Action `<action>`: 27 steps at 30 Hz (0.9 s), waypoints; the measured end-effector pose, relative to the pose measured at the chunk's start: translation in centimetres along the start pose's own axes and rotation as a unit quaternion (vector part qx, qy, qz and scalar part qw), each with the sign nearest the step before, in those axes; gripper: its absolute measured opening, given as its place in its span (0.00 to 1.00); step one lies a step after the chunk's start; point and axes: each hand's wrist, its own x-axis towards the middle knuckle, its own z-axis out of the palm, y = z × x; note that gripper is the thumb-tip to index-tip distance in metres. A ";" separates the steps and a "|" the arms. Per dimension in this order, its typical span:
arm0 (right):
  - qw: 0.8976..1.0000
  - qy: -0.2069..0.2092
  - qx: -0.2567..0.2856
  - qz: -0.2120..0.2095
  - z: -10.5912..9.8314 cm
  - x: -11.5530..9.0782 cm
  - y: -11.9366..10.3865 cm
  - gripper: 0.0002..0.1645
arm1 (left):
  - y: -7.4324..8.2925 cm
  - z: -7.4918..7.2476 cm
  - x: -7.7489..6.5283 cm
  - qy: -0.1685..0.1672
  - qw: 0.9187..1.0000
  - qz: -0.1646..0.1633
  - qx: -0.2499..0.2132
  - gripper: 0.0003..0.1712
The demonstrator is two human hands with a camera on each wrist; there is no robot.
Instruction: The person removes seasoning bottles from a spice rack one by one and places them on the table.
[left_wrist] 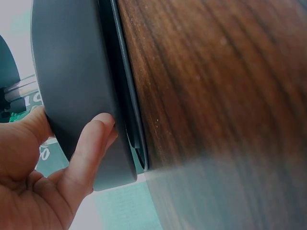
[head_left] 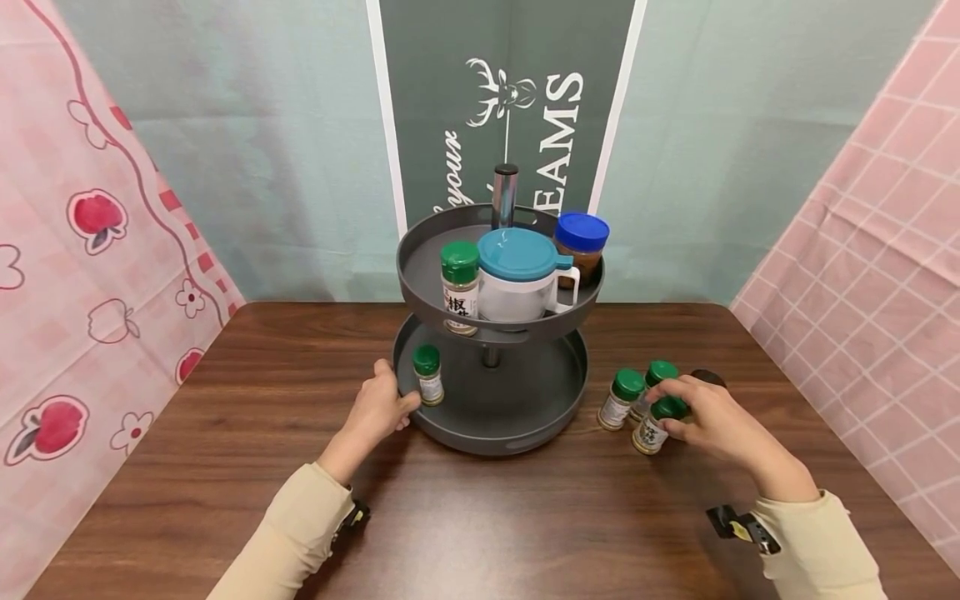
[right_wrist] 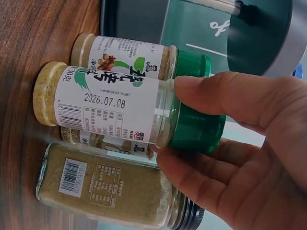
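My left hand (head_left: 378,404) grips the wall of the lower tray (head_left: 502,408) of a dark grey two-tier turntable rack, thumb over the rim and fingers outside. Beside that thumb, a green-capped spice jar (head_left: 429,379) stands inside the tray. At the right, my right hand (head_left: 712,417) pinches the green cap of another spice jar (right_wrist: 110,105), which has a white label and yellowish powder. Whether its base touches the table cannot be told. Right behind it are two more green-capped jars (head_left: 615,402) and a black-capped square jar (right_wrist: 105,184), partly hidden by my hand in the head view.
On the upper tray (head_left: 420,287) stand a green-capped jar (head_left: 460,292), a white container with a teal lid (head_left: 517,254) and a blue-lidded jar (head_left: 581,237). A metal post (head_left: 505,196) rises through the rack. Fabric walls (head_left: 862,292) surround the wooden table (head_left: 480,533).
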 end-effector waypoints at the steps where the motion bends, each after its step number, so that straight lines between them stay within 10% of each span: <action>1: 1.000 0.001 0.000 -0.001 0.0 0.0 0.0 0.22 | 0.0 0.0 0.0 0.001 1.000 0.000 0.000 0.23; 27: 1.000 0.013 -0.010 -0.026 -1.7 1.6 -2.8 0.19 | -0.1 0.1 0.1 0.003 1.000 0.002 0.014 0.21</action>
